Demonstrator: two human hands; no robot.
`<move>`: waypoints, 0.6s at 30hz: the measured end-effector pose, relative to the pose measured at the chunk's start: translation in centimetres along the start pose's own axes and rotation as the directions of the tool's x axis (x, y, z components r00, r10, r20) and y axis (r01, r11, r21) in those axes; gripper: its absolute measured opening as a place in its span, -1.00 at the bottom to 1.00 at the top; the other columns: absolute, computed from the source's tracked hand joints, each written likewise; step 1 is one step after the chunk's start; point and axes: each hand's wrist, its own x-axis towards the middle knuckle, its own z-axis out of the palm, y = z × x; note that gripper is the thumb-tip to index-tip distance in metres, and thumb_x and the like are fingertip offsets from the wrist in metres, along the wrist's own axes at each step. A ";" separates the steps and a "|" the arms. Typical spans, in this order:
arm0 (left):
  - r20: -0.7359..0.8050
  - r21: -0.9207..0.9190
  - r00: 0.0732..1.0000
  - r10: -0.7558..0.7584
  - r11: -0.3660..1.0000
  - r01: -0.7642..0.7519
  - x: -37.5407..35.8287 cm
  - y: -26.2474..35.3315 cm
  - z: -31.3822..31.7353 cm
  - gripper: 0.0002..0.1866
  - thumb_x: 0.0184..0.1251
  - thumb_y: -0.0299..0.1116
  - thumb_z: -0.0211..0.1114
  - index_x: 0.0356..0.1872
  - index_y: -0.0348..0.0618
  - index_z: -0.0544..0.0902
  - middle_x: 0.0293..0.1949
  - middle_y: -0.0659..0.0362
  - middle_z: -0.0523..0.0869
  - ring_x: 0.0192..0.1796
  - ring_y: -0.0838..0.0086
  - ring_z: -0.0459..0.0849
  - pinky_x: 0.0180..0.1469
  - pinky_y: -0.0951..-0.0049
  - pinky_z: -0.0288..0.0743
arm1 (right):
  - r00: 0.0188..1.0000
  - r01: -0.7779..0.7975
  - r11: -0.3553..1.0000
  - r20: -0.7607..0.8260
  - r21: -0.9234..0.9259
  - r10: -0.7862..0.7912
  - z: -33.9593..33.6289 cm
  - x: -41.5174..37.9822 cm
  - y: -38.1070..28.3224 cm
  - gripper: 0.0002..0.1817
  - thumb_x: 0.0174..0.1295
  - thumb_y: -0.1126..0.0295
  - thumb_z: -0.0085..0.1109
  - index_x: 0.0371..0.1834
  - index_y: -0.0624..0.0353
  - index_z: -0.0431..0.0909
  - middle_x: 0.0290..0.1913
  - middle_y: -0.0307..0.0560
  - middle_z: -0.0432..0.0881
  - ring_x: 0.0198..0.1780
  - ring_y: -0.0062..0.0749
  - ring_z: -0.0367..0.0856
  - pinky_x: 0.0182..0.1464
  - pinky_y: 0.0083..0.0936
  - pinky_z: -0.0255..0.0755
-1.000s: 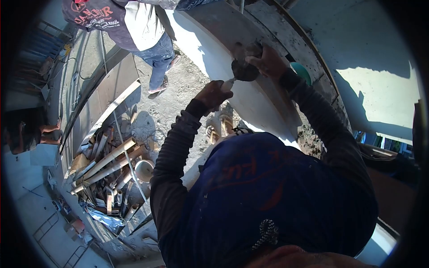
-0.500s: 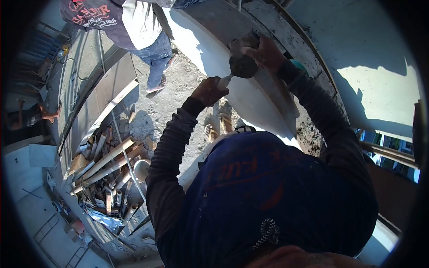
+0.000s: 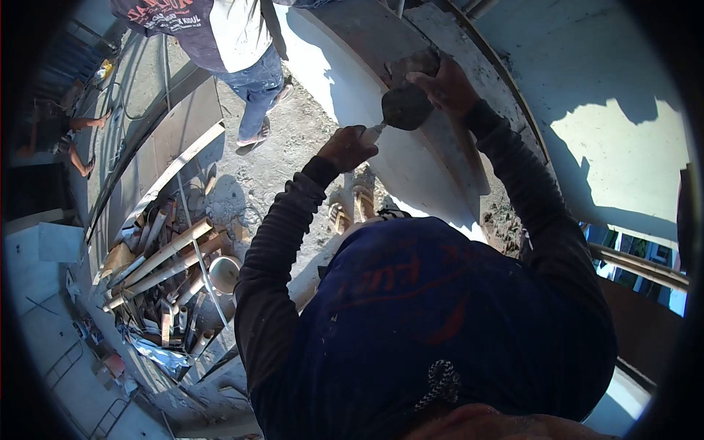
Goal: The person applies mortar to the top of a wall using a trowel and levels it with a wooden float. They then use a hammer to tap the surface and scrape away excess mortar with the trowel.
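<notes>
My left hand (image 3: 348,149) is closed round the pale handle of a trowel (image 3: 407,108). The trowel's dark, rounded blade points up and right, toward my right hand (image 3: 446,86). That hand is pressed round a grey, flat piece (image 3: 412,66), which lies over the edge of a long curved board (image 3: 367,33) just beyond the blade. Whether the piece is a tile or a block cannot be made out. The blade's tip is close to my right fingers.
A person (image 3: 220,44) in jeans stands at the upper left. Another person's legs (image 3: 86,125) show at the far left. Pipes and wood scraps (image 3: 165,268) are piled at lower left beside a round bucket (image 3: 224,274). A pale wall (image 3: 623,154) rises at right.
My right hand and the trowel blade have shifted slightly right. The far-left person's legs have changed position. The whole view has shifted a little.
</notes>
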 end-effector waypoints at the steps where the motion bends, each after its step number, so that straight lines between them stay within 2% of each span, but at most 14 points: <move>1: -0.005 0.016 1.000 -0.013 1.000 0.013 -0.1 0.2 -0.1 -0.60 0.11 -0.17 0.30 -0.23 -0.37 0.58 -0.47 -0.02 0.62 -0.44 0.25 0.58 -0.37 0.30 0.48 | 0.902 0.377 0.906 -0.149 -0.192 -0.406 3.7 1.7 4.8 -0.48 0.10 0.17 0.34 -0.07 0.37 0.42 -0.43 0.09 0.60 -0.46 -0.20 0.63 -0.38 -0.29 0.49; 2: -0.011 0.030 1.000 -0.026 0.999 0.027 -0.2 0.5 0.0 -0.57 0.06 -0.13 0.29 -0.27 -0.39 0.57 -0.35 -0.22 0.66 -0.22 -0.07 0.66 -0.13 0.13 0.52 | 0.630 0.639 0.647 -0.199 -0.417 -0.751 5.8 2.7 7.2 -0.53 0.12 0.20 0.32 -0.08 0.35 0.42 -0.53 -0.01 0.58 -0.61 -0.34 0.59 -0.54 -0.38 0.45; 3: -0.018 0.031 1.000 -0.017 0.999 0.018 0.0 0.7 -0.1 -0.57 0.06 -0.13 0.29 -0.27 -0.39 0.57 -0.35 -0.22 0.66 -0.22 -0.07 0.66 -0.13 0.13 0.52 | 0.623 0.642 0.638 -0.196 -0.425 -0.757 6.0 3.2 6.6 -0.53 0.12 0.20 0.32 -0.08 0.35 0.42 -0.53 -0.01 0.58 -0.61 -0.34 0.59 -0.54 -0.38 0.45; 5: -0.042 0.099 0.999 0.033 0.995 -0.028 -0.3 0.4 0.2 -0.57 0.07 -0.14 0.28 -0.25 -0.39 0.57 -0.34 -0.22 0.66 -0.22 -0.07 0.66 -0.12 0.13 0.52 | 0.625 0.655 0.702 -0.321 -0.280 -0.712 7.5 2.6 5.6 -0.68 0.19 0.17 0.26 -0.35 0.23 0.50 -0.72 -0.26 0.44 -0.76 -0.55 0.41 -0.64 -0.53 0.33; 6: -0.038 0.100 0.999 0.025 0.995 -0.021 -0.2 -0.4 0.6 -0.57 0.07 -0.14 0.28 -0.25 -0.39 0.57 -0.34 -0.22 0.66 -0.22 -0.07 0.66 -0.12 0.13 0.52 | 0.629 0.653 0.706 -0.322 -0.273 -0.707 6.4 1.1 4.2 -0.68 0.19 0.17 0.26 -0.35 0.23 0.50 -0.72 -0.26 0.44 -0.76 -0.55 0.41 -0.64 -0.53 0.33; 7: -0.091 0.118 0.990 0.106 0.988 -0.095 0.1 -1.5 1.2 -0.62 0.11 -0.18 0.28 -0.22 -0.34 0.57 -0.42 -0.07 0.64 -0.40 0.20 0.62 -0.36 0.28 0.48 | 0.880 0.411 0.911 -0.244 -0.041 -0.408 3.4 -0.9 1.6 -0.68 0.18 0.22 0.25 -0.25 0.27 0.45 -0.67 -0.20 0.48 -0.73 -0.53 0.45 -0.65 -0.50 0.35; 8: -0.144 0.144 0.971 0.192 0.975 -0.171 0.4 -2.0 1.5 -0.67 0.16 -0.22 0.28 -0.19 -0.30 0.58 -0.49 0.09 0.61 -0.58 0.47 0.58 -0.59 0.43 0.44 | 0.994 0.080 0.986 -0.081 0.148 -0.069 1.1 -2.1 0.3 -0.64 0.16 0.28 0.24 -0.14 0.31 0.40 -0.62 -0.14 0.51 -0.70 -0.50 0.50 -0.65 -0.48 0.37; 9: -0.144 0.145 0.971 0.191 0.975 -0.170 0.5 -1.8 1.7 -0.67 0.16 -0.22 0.28 -0.19 -0.30 0.58 -0.49 0.09 0.61 -0.58 0.47 0.58 -0.59 0.43 0.44 | 0.994 0.080 0.986 -0.081 0.149 -0.068 -0.1 -2.8 1.0 -0.64 0.16 0.28 0.24 -0.14 0.31 0.40 -0.62 -0.14 0.51 -0.70 -0.50 0.50 -0.65 -0.48 0.37; 11: -0.191 -0.122 0.981 -0.030 0.993 0.007 0.9 -1.1 2.1 -0.68 0.17 -0.25 0.26 -0.19 -0.32 0.54 -0.55 0.12 0.58 -0.63 0.45 0.56 -0.62 0.42 0.43 | 0.977 0.076 0.968 -0.212 0.237 -0.025 -2.0 -3.9 2.3 -0.67 0.17 0.29 0.22 -0.17 0.31 0.39 -0.63 -0.17 0.49 -0.71 -0.54 0.48 -0.68 -0.49 0.35; 12: -0.183 -0.117 0.983 -0.025 0.993 0.003 0.8 -0.6 1.9 -0.68 0.17 -0.25 0.26 -0.19 -0.32 0.54 -0.55 0.12 0.58 -0.63 0.45 0.56 -0.62 0.42 0.43 | 0.975 0.074 0.968 -0.222 0.240 -0.020 -1.7 -4.4 2.4 -0.67 0.17 0.29 0.22 -0.17 0.31 0.39 -0.63 -0.17 0.49 -0.71 -0.54 0.48 -0.68 -0.49 0.35; 14: -0.089 -0.207 0.986 -0.140 0.971 0.119 0.7 0.6 1.5 -0.60 0.11 -0.19 0.27 -0.22 -0.40 0.53 -0.46 -0.08 0.65 -0.43 0.20 0.70 -0.39 0.22 0.55 | 0.975 0.059 0.965 -0.220 0.254 -0.001 -0.1 -5.6 3.1 -0.68 0.18 0.29 0.21 -0.18 0.30 0.38 -0.62 -0.15 0.49 -0.70 -0.54 0.48 -0.70 -0.50 0.35; 15: -0.076 -0.200 0.988 -0.134 0.973 0.116 0.8 0.4 1.7 -0.60 0.11 -0.19 0.27 -0.22 -0.40 0.53 -0.46 -0.08 0.65 -0.43 0.20 0.70 -0.39 0.22 0.55 | 0.979 -0.027 0.955 -0.185 0.295 0.085 1.8 -5.5 3.7 -0.65 0.17 0.28 0.21 -0.15 0.32 0.38 -0.56 -0.09 0.52 -0.69 -0.51 0.50 -0.68 -0.50 0.36; 16: -0.079 -0.259 0.987 -0.142 0.959 0.117 0.8 0.0 2.0 -0.62 0.13 -0.22 0.27 -0.22 -0.39 0.53 -0.49 -0.02 0.64 -0.51 0.29 0.66 -0.47 0.28 0.52 | 0.977 -0.033 0.953 -0.193 0.302 0.095 3.3 -6.0 3.8 -0.65 0.17 0.28 0.21 -0.15 0.32 0.38 -0.56 -0.09 0.52 -0.69 -0.51 0.50 -0.68 -0.50 0.36; 18: -0.077 -0.303 0.986 -0.149 0.946 0.119 1.0 -0.3 2.0 -0.64 0.14 -0.24 0.28 -0.22 -0.38 0.53 -0.52 0.04 0.62 -0.58 0.38 0.62 -0.54 0.34 0.49 | 0.996 0.053 0.985 -0.079 0.162 -0.041 5.7 -6.8 4.2 -0.65 0.17 0.34 0.22 -0.07 0.31 0.40 -0.64 -0.23 0.43 -0.72 -0.57 0.41 -0.68 -0.53 0.31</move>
